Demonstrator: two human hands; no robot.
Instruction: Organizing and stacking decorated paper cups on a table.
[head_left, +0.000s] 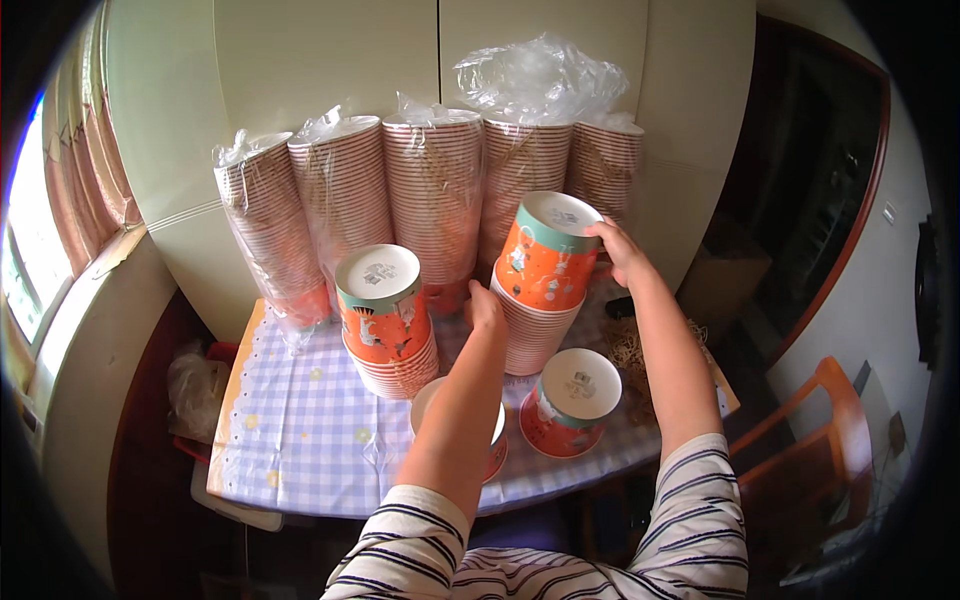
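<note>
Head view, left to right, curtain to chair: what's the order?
Curtain → shorter upside-down cup stack → left hand → taller upside-down cup stack → right hand → wooden chair.

Table (pixel 248 340) under a blue-and-white checked cloth (pixel 310 440), tall cream panels (pixel 330 60) behind its far edge. Beyond the left edge, a daylit window (pixel 28 230) with pinkish curtains (pixel 85 160); beyond the right edge, a wooden chair (pixel 848 400) and dark, red-edged doorway (pixel 810 150).
</note>
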